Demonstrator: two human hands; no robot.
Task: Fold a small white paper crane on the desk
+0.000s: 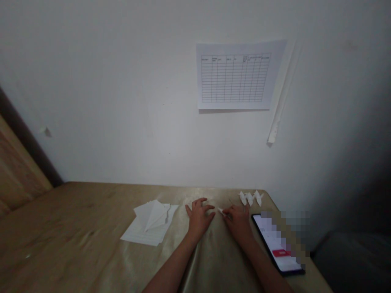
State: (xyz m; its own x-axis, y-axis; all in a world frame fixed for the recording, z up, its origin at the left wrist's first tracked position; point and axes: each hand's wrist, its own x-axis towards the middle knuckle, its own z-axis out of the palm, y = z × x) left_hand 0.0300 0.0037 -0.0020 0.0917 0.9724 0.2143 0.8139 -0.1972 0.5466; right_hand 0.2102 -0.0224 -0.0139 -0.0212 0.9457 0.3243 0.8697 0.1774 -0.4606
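Between my two hands is a small white piece of folded paper [220,211], its tip sticking out to the left. My right hand [238,223] pinches it between thumb and forefinger, just above the tabletop or resting on it; I cannot tell which. Close by on the left, my left hand [200,216] has its fingers spread and curved, holding nothing. Beyond my right hand, small white folded paper shapes [249,199] stand in a short row by the table's far right corner.
White paper sheets [137,234] lie on the left with a creased, torn-edged sheet [151,215] on top. A phone [276,244] with its screen lit lies along the table's right side. The brown-covered table [76,232] meets a wall bearing a printed grid sheet [235,77].
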